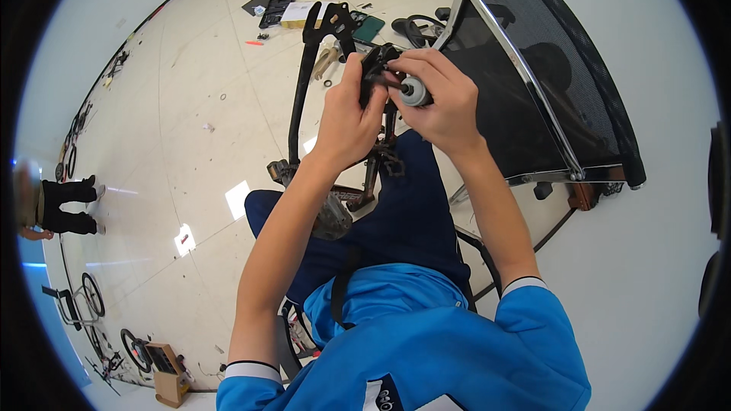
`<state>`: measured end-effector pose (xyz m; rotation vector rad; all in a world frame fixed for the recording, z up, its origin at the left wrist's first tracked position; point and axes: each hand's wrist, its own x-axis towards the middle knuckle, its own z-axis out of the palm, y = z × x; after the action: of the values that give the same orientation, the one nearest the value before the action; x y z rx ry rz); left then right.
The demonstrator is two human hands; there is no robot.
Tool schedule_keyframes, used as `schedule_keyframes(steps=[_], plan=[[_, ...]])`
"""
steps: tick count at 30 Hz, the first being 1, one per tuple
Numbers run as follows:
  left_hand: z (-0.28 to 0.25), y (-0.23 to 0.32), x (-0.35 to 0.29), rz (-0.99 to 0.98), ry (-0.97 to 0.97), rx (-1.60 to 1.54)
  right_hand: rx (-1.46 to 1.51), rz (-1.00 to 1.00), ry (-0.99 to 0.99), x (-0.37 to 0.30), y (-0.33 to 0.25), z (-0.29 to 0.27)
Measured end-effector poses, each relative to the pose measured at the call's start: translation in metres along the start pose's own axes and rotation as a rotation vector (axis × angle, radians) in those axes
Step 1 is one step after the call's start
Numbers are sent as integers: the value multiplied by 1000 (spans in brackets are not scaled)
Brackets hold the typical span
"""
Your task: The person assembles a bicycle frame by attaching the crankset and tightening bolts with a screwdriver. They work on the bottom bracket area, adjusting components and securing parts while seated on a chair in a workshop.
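In front of me, my left hand [352,118] is closed around a dark bicycle part [371,68] at the top of a black bicycle frame [298,106]. I cannot make out which part it is. Beside it, my right hand [442,99] grips a tool with a round grey handle [416,91]. A thin dark shaft seems to run from that handle toward the part, and my fingers hide its far end. The frame stands between my legs, its forked black end pointing away from me. A pedal [280,172] shows low on the frame's left side.
A mesh-backed chair [533,68] with chrome rails stands close on my right. Beyond the frame, an open tool case [276,11], a green tray [368,28] and a wheel-like black part [415,29] lie on the floor. Another person [65,205] stands far left, near bicycle parts.
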<state>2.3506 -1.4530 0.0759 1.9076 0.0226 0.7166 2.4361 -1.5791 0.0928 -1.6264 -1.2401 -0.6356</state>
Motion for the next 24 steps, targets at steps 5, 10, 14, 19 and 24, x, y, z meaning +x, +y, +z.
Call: schedule_keyframes(steps=[5,10,14,19,24], plan=[[-1,-4,0,59,-4,-6,36,-53,-16,4,5,-4],[-1,7,-5,-53,-17,31,166,188,49,-1,-5,-2],[0,8,-7,-38,4,35,142,182,54,-4,-7,-1],[1,9,-9,-2,-8,34,41,63,-4,-7,-9,-7],[2,10,-7,-19,-10,-35,-152,-157,-53,-8,-2,-11]])
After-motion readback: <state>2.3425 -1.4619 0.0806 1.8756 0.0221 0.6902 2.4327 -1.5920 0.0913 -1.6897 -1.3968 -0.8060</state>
